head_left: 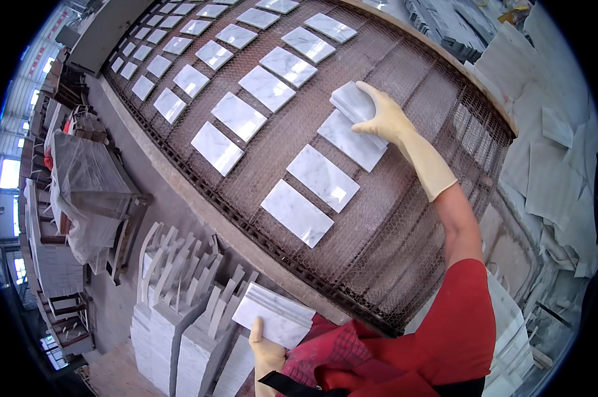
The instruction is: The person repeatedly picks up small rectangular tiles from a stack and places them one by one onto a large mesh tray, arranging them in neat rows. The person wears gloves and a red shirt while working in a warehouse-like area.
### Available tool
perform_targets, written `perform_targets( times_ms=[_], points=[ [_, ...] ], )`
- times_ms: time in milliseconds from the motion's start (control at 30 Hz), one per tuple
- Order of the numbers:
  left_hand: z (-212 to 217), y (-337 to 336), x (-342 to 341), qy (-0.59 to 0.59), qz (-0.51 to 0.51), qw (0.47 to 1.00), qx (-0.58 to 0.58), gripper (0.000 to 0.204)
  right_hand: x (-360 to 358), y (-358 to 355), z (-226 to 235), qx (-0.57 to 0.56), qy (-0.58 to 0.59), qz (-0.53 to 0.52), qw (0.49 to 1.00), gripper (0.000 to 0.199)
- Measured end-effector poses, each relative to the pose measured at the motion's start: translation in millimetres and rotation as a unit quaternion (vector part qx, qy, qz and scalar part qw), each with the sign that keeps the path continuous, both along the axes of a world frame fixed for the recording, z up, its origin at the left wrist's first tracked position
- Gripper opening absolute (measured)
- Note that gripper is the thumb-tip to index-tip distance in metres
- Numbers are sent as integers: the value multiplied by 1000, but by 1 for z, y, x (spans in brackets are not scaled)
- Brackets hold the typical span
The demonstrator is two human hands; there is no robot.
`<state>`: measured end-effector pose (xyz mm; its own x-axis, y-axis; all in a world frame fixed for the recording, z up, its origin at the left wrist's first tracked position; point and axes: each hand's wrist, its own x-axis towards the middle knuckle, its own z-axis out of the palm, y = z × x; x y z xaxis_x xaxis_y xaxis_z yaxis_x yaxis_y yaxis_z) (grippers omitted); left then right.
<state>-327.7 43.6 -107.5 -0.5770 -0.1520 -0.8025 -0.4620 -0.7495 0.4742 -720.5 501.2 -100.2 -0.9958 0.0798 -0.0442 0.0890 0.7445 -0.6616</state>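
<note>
My right hand (386, 120), in a cream rubber glove, grips a white marble tile (352, 100) by its edges, thumb on one side and fingers on the other; a layered edge suggests more than one piece. Beneath it lies another marble tile (352, 147) on the brown wire-mesh conveyor (405, 205), partly covered. Closer to me, two glossy grey-veined tiles (322, 177) rest side by side. My left hand (267, 352), gloved alike, holds a small stack of marble tiles (272, 316) against my body, its thumb on top; the other fingers are hidden underneath.
Rows of shiny tiles (266, 89) stretch away along the mesh to a grey machine housing (103, 36). Stacked stone slabs (173, 331) stand at lower left, with a plastic-covered pile (90, 192) beyond. Loose stone sheets (544, 165) lie along the right.
</note>
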Motion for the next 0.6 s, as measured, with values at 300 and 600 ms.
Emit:
perform_targets(
  times_ms=[300, 600],
  points=[
    [-6, -1, 1, -13, -8, 999, -32, 66, -25, 21, -22, 217, 3, 27, 976, 111],
    [9, 13, -10, -43, -5, 999, -17, 68, -32, 54, -24, 22, 20, 32, 999, 105]
  ],
)
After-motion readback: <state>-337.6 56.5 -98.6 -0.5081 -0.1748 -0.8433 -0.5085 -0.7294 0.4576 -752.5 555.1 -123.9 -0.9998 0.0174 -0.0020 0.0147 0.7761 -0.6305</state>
